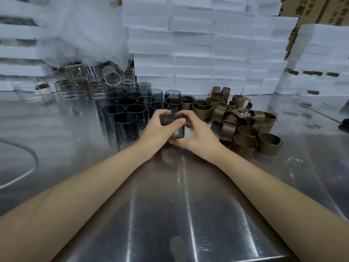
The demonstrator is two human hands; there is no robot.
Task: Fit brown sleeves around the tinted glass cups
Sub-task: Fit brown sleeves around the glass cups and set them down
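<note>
While both bare forearms stretch out over the stainless-steel table (170,205), the two hands meet in the middle of it around a single tinted glass cup (175,130). The left hand (154,129) wraps the cup from its left side, with the thumb lying across the upper front of the glass. The right hand (200,136) curls round the cup's right side, its thumb tucked under near the base. Both hands are clamped on this one cup. Its upper part looks brownish through the glass, but I cannot tell whether a sleeve sits on it. Nor can I tell whether its base touches the table.

Just beyond and to the left of the hands stands a tight cluster of bare smoky-grey cups (125,118), all upright and rim to rim. Behind the hands and a little to the right, two cups already wearing brown sleeves (203,108) stand side by side. Further right lies a loose heap of brown sleeves (245,133), some curled into rings and others sprung open.

Clear glass cups (75,89) crowd the far left, one of them tipped on its side on top of the rest, under a drape of translucent wrapping (85,29). White foam boxes (188,44) are stacked along the back, with cardboard cartons (311,8) behind them at the upper right. A white cable (22,171) loops across the table's left edge.
</note>
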